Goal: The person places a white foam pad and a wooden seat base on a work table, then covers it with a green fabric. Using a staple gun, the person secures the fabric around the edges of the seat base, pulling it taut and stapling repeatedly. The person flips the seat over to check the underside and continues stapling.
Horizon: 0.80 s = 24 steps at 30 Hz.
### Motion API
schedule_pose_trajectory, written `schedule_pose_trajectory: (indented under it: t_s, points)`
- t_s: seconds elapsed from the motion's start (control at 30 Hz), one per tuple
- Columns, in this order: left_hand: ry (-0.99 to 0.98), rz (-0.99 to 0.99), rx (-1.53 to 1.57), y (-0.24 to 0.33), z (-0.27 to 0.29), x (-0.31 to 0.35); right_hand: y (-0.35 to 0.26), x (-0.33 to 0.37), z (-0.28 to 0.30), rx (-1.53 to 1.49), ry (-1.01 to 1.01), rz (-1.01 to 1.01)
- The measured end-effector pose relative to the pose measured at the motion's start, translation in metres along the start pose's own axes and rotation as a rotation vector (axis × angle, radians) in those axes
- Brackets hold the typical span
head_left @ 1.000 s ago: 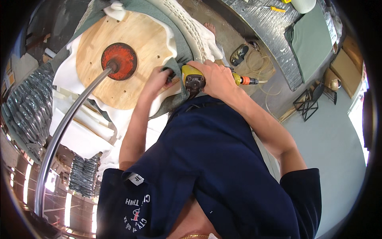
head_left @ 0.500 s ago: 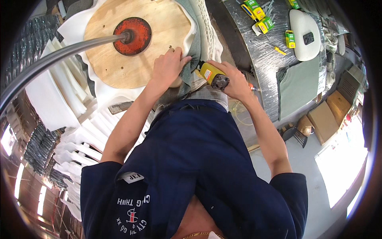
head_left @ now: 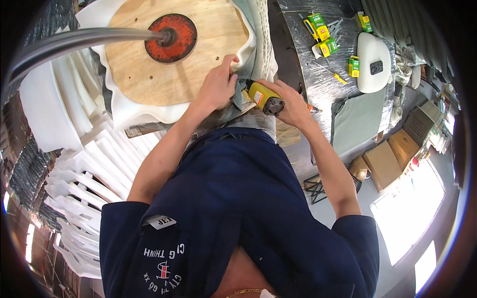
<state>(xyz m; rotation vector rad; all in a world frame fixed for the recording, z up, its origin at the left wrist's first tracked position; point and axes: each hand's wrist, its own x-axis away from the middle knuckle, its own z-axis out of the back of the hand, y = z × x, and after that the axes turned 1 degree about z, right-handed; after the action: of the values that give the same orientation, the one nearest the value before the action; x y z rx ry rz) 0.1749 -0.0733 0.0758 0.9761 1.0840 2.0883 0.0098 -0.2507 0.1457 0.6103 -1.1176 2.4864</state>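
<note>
A round-cornered plywood board [head_left: 184, 79] lies over white foam padding [head_left: 124, 111] with a wavy edge, and grey fabric [head_left: 248, 82] shows along the right side. At the board's near right edge my left hand [head_left: 217, 85] touches the foam's rim; its index finger is bent, the thumb stands apart, and the other fingers are mostly hidden. My right hand [head_left: 292, 103] is wrapped round a yellow and black air stapler [head_left: 266, 98], whose nose points toward the fabric edge. The stapler's tip is close to the fabric; contact cannot be made out.
A red disc [head_left: 170, 38] on a curved metal bar [head_left: 94, 39] presses on the board. White foam sheets [head_left: 109, 164] are stacked at left. On the wrapped table [head_left: 318, 74] at right lie green-yellow boxes [head_left: 327, 47], a yellow-handled tool [head_left: 340, 78], a pale pad [head_left: 373, 54] and grey fabric pieces [head_left: 355, 121].
The view has shifted, and the board sits further right in it. My left index finger has moved to the foam's edge, with the thumb lifted from the fabric. My right hand keeps the stapler.
</note>
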Motion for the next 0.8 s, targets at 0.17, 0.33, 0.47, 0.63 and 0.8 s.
schedule_pose_trajectory:
  t_s: [0.17, 0.33, 0.47, 0.63, 0.8]
  points:
    - [0.155, 0.085, 0.091, -0.019, -0.017, 0.014, -0.024, -0.022, -0.002, 0.147, -0.062, -0.04]
    - [0.054, 0.003, -0.138, -0.012, -0.005, 0.006, -0.007, -0.026, 0.007, 0.251, -0.052, 0.114]
    - [-0.102, -0.051, -0.516, 0.006, 0.004, -0.014, 0.014, -0.006, 0.02, 0.146, -0.084, 0.032]
    - [0.07, -0.268, -0.638, -0.006, 0.001, 0.0, 0.011, -0.008, 0.031, 0.145, -0.097, 0.121]
    - [0.181, -0.069, -0.498, -0.011, -0.016, 0.023, -0.015, -0.034, 0.022, 0.305, -0.143, 0.134]
